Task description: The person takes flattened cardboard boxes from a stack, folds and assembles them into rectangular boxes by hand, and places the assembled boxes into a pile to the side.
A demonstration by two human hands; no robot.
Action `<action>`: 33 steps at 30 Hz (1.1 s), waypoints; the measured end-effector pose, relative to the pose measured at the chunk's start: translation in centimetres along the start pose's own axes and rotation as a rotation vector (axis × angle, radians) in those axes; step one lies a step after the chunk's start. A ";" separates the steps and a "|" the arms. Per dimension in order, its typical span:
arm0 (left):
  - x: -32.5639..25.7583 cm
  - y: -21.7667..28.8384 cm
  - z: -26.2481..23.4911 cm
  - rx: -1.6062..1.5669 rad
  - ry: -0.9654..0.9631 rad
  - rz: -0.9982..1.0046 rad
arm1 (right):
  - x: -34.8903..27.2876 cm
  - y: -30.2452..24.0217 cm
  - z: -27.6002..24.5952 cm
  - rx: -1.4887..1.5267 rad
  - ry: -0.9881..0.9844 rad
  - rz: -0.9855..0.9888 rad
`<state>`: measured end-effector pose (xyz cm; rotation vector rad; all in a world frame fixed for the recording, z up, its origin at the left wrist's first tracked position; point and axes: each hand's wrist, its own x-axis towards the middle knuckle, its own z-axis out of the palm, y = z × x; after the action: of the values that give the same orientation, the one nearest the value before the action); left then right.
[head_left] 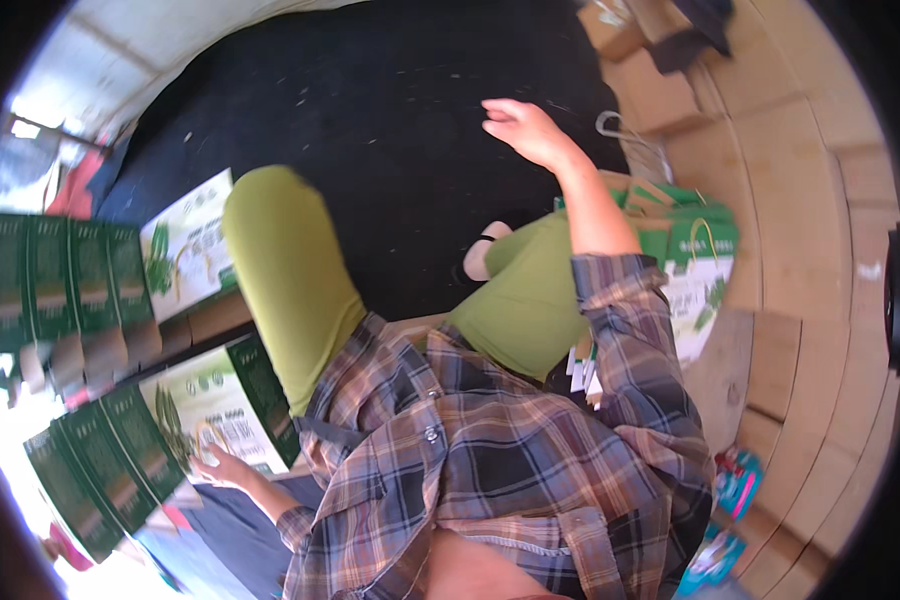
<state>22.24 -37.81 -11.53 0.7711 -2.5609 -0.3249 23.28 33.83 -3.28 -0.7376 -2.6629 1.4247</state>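
the left hand (228, 470) lay against the white face of a green-and-white box (215, 392), at its lower edge; whether it gripped could not be told. the right hand (523, 131), released and loosely curled, hung above the black floor covering (400, 100). the box stood at the person's left, near other green boxes (65, 270).

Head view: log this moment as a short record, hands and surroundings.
Left hand: at the lower green-and-white box, grip unclear
Right hand: raised above the black floor covering, nothing seen in it
Left side: two rows of green boxes
Right side: green-and-white bags, brown cartons
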 end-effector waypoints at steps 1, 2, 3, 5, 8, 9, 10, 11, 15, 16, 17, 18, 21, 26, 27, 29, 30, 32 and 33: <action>0.7 3.0 0.4 -0.139 0.027 0.143 | -0.7 0.3 -1.3 0.054 0.045 -0.020; 1.4 6.2 1.0 -0.255 -0.052 0.223 | -2.0 0.8 -2.8 0.051 0.100 0.018; 1.2 10.1 0.2 -0.274 -0.067 0.253 | -2.8 0.5 -3.6 0.147 0.161 -0.015; 0.2 17.5 -1.8 -0.620 -0.185 0.330 | -4.5 -0.6 -4.9 0.243 0.254 -0.040; -1.7 26.4 -0.6 -0.911 -0.323 0.622 | -9.2 2.2 -8.3 0.374 0.466 -0.038; -2.2 28.5 0.1 -1.002 -0.351 0.734 | -10.7 3.0 -8.6 0.419 0.533 -0.001; -3.1 31.2 -0.5 -0.915 -0.362 0.905 | -12.5 4.4 -9.1 0.438 0.603 0.060; -4.4 33.6 -1.4 -0.822 -0.367 1.072 | -14.4 6.3 -9.1 0.458 0.671 0.121; -9.1 39.6 -0.7 -0.754 -0.685 1.320 | -23.3 14.9 -6.6 0.744 0.940 0.509; -10.1 39.8 0.0 -0.789 -0.754 1.329 | -25.4 17.0 -4.8 0.874 0.969 0.567; -11.0 40.1 1.0 -0.818 -0.793 1.334 | -27.6 18.8 -3.0 1.000 1.000 0.626; -11.7 40.1 1.7 -0.806 -0.841 1.342 | -29.4 20.0 -0.9 1.123 0.983 0.668; -12.8 38.9 4.2 -0.736 -1.024 1.309 | -32.4 21.7 5.0 1.443 0.993 0.788; -13.3 38.8 4.6 -0.705 -1.096 1.313 | -33.8 25.4 9.2 1.808 1.348 0.764; -13.3 38.8 4.7 -0.706 -1.096 1.318 | -33.5 25.7 9.3 1.885 1.480 0.737; -13.4 38.8 5.1 -0.686 -1.120 1.265 | -33.1 26.0 10.0 1.879 1.518 0.735; -13.5 38.8 5.4 -0.694 -1.118 1.266 | -32.6 26.1 9.9 1.870 1.549 0.732; -13.6 38.5 5.8 -0.666 -1.138 1.269 | -32.2 26.0 9.8 1.864 1.590 0.759; -13.6 38.5 5.7 -0.674 -1.136 1.274 | -32.2 26.0 9.9 1.862 1.630 0.792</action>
<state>11.74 1.86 -8.09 -1.6455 -2.8088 -1.2656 59.62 24.73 -23.47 -1.3740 0.3931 1.3616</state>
